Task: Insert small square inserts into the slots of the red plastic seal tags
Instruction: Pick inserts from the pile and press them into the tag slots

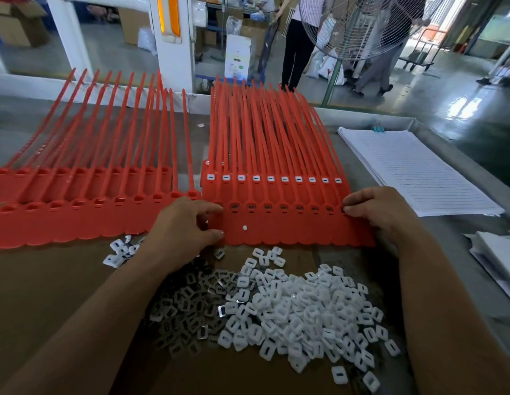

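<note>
The left hand [185, 223] pinches the left edge of the front strip of red seal tags [290, 226] between curled fingers and thumb. The right hand [376, 209] grips the strip's right end, fingertips curled over the end slot. One loose insert [244, 228] lies on the strip. The pile of white square inserts [290, 309] rests on the cardboard sheet [48, 295], just in front of the strip.

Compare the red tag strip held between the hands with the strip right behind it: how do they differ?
On the rear strip every visible slot holds a white insert; on the front strip the slots look dark, no white showing. The left hand and right hand hold the front strip's ends; no hand touches the rear strip. The front strip lies over the rear strip's near edge. Both are red, tails pointing away.
</note>
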Motion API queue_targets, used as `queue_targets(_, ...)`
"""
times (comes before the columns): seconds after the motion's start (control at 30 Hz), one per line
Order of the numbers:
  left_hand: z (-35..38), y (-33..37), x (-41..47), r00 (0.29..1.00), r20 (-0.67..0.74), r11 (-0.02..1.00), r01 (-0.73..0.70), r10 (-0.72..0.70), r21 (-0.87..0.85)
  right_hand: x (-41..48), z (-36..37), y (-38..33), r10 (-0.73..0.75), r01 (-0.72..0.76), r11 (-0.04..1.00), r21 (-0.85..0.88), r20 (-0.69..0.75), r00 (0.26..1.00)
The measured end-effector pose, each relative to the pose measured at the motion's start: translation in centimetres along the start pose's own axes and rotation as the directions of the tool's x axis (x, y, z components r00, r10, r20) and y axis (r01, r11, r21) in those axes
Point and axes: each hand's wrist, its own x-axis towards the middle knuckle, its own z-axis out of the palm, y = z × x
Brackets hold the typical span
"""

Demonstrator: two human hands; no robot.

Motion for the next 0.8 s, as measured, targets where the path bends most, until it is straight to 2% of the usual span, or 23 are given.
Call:
queue_targets(0.2,0.0,0.0,0.0,1.0,0.003,1.0,0.006,-0.006,-0.005,-0.8,-0.4,-0.8,0.005,-0.006,0.997,0.076,0.016,1.0)
queue_targets(0.27,0.0,0.0,0.0,1.0,0.005,1.0,0.005,-0.005,-0.004,-1.1,-0.2,-1.6,-0.083,0.083,0.996,0.04,0.008,0.997)
queue_targets(0.33,0.0,0.0,0.0,1.0,0.004,1.0,0.001,-0.001,-0.001,-1.9,0.6,-3.0,-0.216,0.216,0.976,0.006,0.066,0.974)
queue_targets(0.47,0.0,-0.1,0.0,1.0,0.003,1.0,0.001,-0.001,0.003,-4.4,3.1,-5.7,-0.427,0.482,0.871,-0.099,0.335,0.84)
queue_targets(0.6,0.0,0.0,0.0,1.0,0.013,1.0,0.003,-0.003,0.006,-6.9,6.0,-7.0,-0.461,0.623,0.774,-0.114,0.573,0.678)
queue_targets(0.67,0.0,0.0,0.0,1.0,0.02,1.0,0.002,-0.002,0.009,-7.8,7.4,-7.2,-0.495,0.688,0.72,-0.094,0.625,0.604)
queue_targets(0.8,0.0,0.0,0.3,1.0,0.027,1.0,0.005,-0.005,0.018,-8.7,9.2,-7.1,-0.517,0.759,0.644,-0.098,0.675,0.526)
